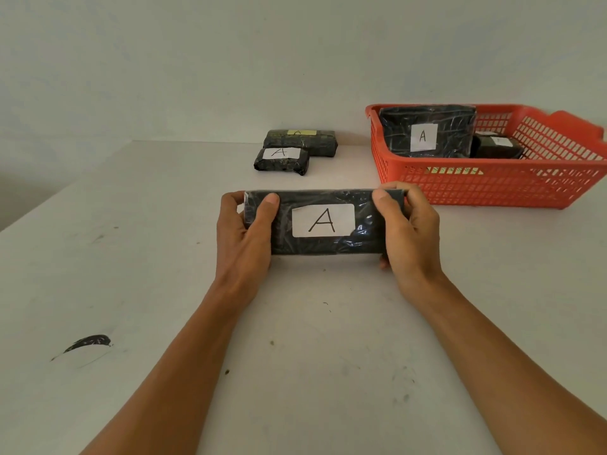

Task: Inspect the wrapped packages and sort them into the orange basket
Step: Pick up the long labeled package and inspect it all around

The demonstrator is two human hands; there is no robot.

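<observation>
While gripped at both ends by the hands [323, 234] — a black package [328, 247], white label [323, 220] "A".

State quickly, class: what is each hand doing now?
Left hand: closed on the labelled package, left end.
Right hand: closed on its right end.

held package [323, 221]: glossy crinkled black film, paper label | basket [492, 185]: orange plastic mesh

Plain packing or sorting station, scuffed white table [164, 290] against bare wall [197, 60], black wrapped packages [285, 160] labelled A, orange basket [492, 188]
</observation>
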